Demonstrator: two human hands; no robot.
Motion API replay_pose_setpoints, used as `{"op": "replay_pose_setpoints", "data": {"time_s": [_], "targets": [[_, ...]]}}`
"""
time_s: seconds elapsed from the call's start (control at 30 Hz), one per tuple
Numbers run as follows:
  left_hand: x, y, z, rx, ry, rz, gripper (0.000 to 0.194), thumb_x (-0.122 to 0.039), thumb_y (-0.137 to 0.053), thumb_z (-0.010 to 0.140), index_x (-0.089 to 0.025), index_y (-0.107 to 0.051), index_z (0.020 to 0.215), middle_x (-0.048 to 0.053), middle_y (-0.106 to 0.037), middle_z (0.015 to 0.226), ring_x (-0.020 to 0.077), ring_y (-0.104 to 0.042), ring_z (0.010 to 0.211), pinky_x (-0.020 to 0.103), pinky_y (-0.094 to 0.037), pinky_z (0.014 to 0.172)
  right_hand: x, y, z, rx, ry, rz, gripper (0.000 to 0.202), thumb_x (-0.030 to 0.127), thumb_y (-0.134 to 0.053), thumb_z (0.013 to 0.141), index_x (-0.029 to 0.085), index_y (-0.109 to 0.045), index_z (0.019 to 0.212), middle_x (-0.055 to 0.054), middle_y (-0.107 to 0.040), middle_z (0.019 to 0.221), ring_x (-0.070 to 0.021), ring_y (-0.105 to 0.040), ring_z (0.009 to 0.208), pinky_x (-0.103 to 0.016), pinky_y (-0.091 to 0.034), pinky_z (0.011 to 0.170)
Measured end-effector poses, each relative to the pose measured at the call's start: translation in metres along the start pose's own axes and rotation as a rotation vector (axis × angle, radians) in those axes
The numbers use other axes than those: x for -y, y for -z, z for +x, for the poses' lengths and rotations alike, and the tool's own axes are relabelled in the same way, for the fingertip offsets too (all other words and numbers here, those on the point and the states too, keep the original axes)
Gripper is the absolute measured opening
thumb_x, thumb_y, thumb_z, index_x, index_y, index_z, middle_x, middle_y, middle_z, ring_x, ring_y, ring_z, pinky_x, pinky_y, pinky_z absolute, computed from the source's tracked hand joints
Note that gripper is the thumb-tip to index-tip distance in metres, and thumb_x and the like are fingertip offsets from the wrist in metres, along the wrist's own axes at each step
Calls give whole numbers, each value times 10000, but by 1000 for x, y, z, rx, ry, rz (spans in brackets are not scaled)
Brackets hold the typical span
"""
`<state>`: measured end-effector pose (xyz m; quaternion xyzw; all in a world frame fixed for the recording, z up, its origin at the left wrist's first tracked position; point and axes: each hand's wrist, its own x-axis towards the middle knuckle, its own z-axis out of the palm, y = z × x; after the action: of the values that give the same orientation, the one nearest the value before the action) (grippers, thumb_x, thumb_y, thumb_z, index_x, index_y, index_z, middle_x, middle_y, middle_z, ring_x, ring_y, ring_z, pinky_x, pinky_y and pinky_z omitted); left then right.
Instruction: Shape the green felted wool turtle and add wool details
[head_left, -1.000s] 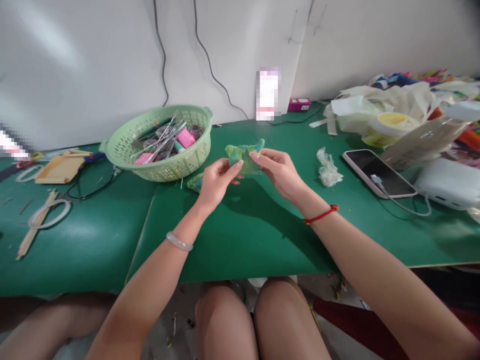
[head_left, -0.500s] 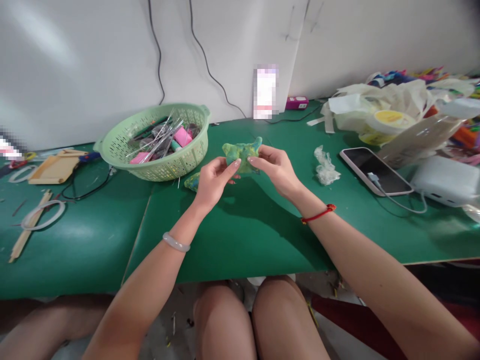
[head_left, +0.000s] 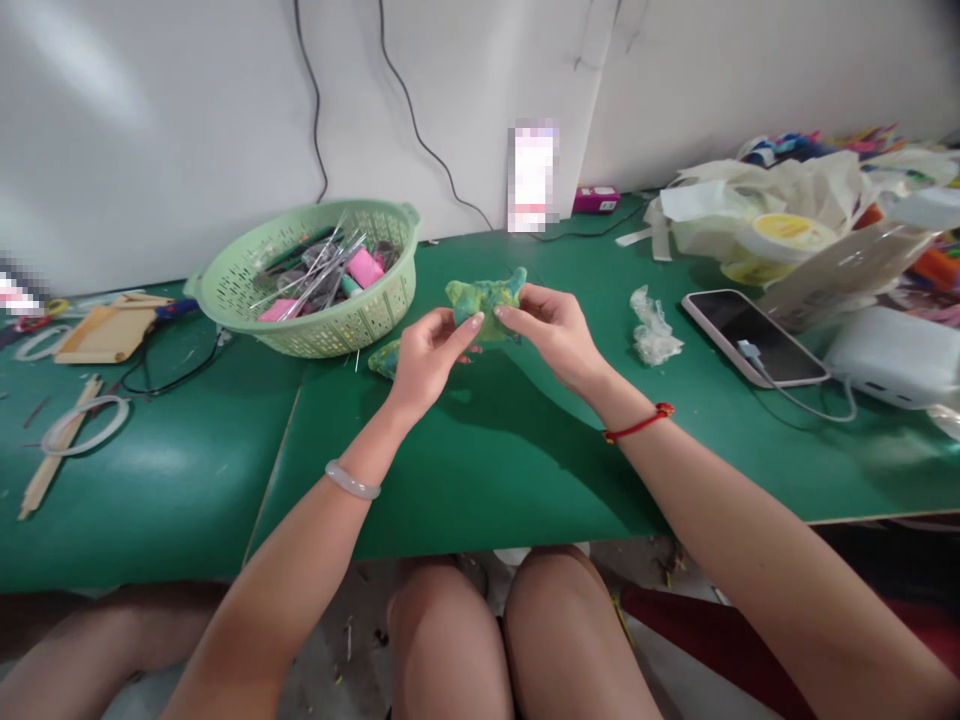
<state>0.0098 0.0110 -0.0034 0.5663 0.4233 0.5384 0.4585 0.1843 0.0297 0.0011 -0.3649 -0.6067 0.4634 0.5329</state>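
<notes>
Nearest, a person's knees (head_left: 450, 640) sit below the front edge of a green bench (head_left: 465, 480). Both bare forearms reach forward over it, the left wearing a pale bangle (head_left: 351, 481), the right a red cord bracelet (head_left: 637, 430).

Beyond the wrists, the left hand (head_left: 431, 360) and right hand (head_left: 559, 330) face each other around a lumpy green, yellow and blue piece (head_left: 484, 295). It is held up between them, above the bench. The fingers of each hand are closed on it in a pinch, left at one side and right at the other, with both thumbs on the near face and their tips close together. A second piece (head_left: 382, 358) of similar colours lies just left of the left hand, which partly hides it.

Well to the left, a white ring (head_left: 122, 412) lies across a wooden strip (head_left: 45, 480). To the right are crumpled clear plastic (head_left: 656, 335), a dark-screened phone (head_left: 731, 315) with a cable plug lying on it, and a white block (head_left: 892, 360).

Farther back, a pale green basket (head_left: 352, 328) carries thin metal rods (head_left: 322, 262) and pink bits (head_left: 366, 267). A yellow-lidded tub (head_left: 791, 232) stands against whitish bags (head_left: 697, 215) on the right. Last come a purple box (head_left: 596, 200) and a blurred bright screen (head_left: 532, 180), upright by the pale wall (head_left: 225, 100).
</notes>
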Motion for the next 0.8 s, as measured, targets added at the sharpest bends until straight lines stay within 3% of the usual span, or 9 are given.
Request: {"op": "replay_pose_setpoints", "data": {"time_s": [0.8], "targets": [[-4,-2,-2,-4,1,4,529,-678,-871,691,-209,-634,751,-15,-650,706,135,-699,655,237,-540,576,2,0,0,-29,45,22,524,589,-830,769,223,-496,600,28,-414,638,-130,-376,642,-306,-311,601]]}}
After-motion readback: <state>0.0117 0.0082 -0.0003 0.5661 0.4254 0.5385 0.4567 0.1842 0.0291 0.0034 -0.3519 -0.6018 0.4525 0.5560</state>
